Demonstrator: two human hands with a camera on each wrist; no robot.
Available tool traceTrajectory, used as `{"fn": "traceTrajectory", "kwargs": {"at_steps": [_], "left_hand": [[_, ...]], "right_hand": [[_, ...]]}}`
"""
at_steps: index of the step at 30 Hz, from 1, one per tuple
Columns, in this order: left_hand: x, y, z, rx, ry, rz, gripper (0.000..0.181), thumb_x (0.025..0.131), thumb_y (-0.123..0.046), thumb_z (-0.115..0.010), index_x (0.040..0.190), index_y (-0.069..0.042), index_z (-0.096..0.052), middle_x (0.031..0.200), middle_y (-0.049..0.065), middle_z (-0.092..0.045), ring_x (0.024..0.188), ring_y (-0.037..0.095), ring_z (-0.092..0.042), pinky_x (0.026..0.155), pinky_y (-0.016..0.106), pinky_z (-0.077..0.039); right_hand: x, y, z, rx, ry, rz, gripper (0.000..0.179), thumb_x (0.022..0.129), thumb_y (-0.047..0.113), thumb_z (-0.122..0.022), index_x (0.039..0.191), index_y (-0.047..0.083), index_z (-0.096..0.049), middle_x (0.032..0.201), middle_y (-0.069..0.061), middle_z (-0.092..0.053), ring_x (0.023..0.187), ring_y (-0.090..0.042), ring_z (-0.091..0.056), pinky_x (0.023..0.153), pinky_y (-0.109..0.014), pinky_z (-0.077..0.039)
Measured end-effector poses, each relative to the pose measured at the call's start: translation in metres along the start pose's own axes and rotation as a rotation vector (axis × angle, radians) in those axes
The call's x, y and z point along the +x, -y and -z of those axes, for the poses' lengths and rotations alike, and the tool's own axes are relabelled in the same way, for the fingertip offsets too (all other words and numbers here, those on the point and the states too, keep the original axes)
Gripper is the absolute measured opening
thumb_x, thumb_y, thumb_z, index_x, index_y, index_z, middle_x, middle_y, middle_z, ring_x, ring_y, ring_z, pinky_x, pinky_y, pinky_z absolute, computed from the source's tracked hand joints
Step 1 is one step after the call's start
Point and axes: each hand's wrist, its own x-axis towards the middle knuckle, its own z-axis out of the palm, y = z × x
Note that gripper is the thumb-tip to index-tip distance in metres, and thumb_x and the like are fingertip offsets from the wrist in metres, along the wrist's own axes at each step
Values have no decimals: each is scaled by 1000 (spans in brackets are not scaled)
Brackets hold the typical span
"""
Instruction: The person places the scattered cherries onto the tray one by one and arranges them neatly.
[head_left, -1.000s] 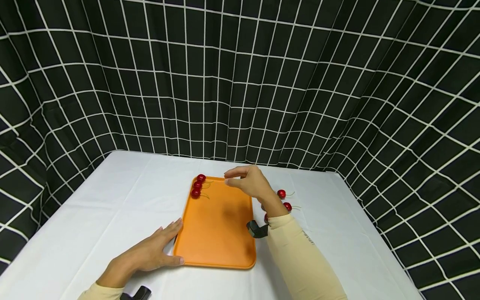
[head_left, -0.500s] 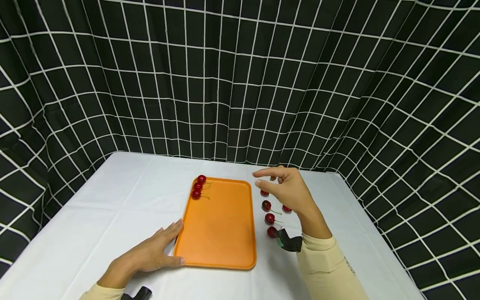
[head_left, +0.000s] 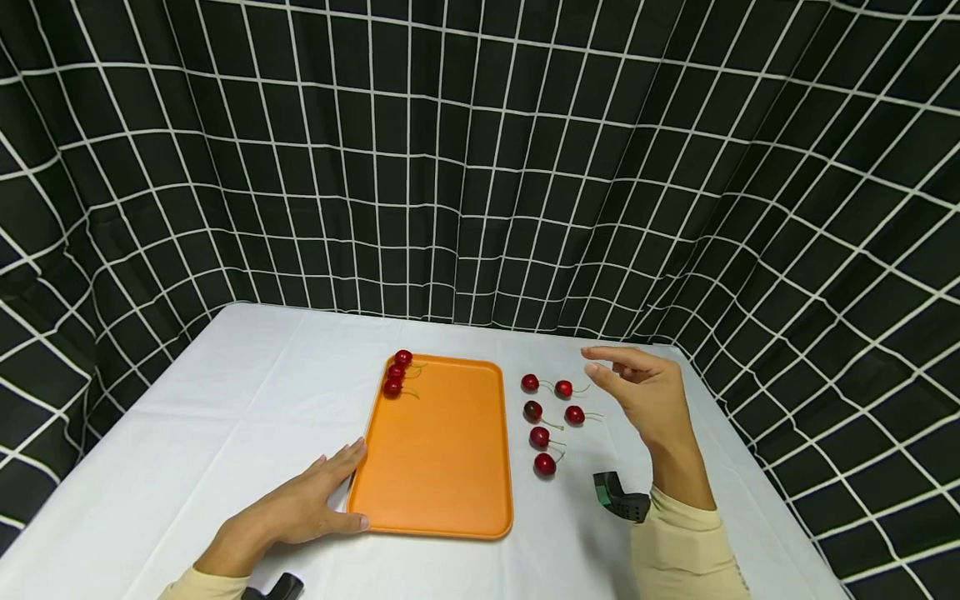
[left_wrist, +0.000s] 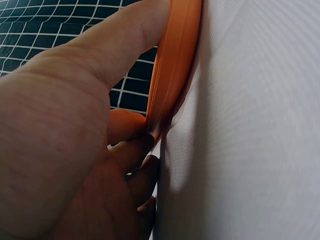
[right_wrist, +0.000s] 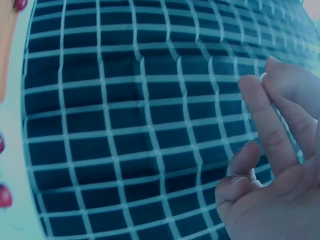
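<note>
Red cherries (head_left: 533, 411), six, loose on white tablecloth (head_left: 262, 400), two rough columns just right of orange tray (head_left: 438, 454). Right hand (head_left: 648, 392) nearer: cherries lie left of it, between hand and tray, stems pointing roughly its way; tray's long axis runs away from person. Right thumb and fingers curved, clear gap between, nothing held. Left hand (head_left: 315, 496) spread, fingers against tray's left side, thumb at near corner. Three more cherries (head_left: 395, 372) at tray's far left corner.
</note>
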Motion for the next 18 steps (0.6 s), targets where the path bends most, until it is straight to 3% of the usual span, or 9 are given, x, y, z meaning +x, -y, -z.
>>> {"fn": "traceTrajectory", "kwargs": {"at_steps": [6, 12, 18], "left_hand": [[0, 1, 0, -7, -3, -1, 106, 72, -57, -77, 153, -8, -28, 158, 8, -16, 142, 43, -9, 113, 57, -6], [0, 2, -1, 9, -2, 0, 106, 73, -57, -76, 152, -8, -28, 158, 7, -15, 143, 38, -9, 114, 55, -6], [1, 1, 0, 4, -6, 14, 106, 72, -57, -77, 153, -9, -28, 158, 6, -16, 143, 39, -10, 114, 54, -7]], "right_hand": [[-4, -31, 8, 16, -108, -165, 20, 85, 3, -73, 104, -4, -73, 97, -6, -72, 80, -16, -47, 60, -23, -39], [-10, -67, 9, 23, -149, -285, 24, 85, 11, -76, 104, -4, -73, 98, -5, -72, 80, -17, -49, 57, -22, -39], [-18, -103, 11, 16, -127, -447, 32, 86, 19, -75, 110, -2, -71, 104, -1, -71, 99, -14, -58, 79, -19, -46]]}}
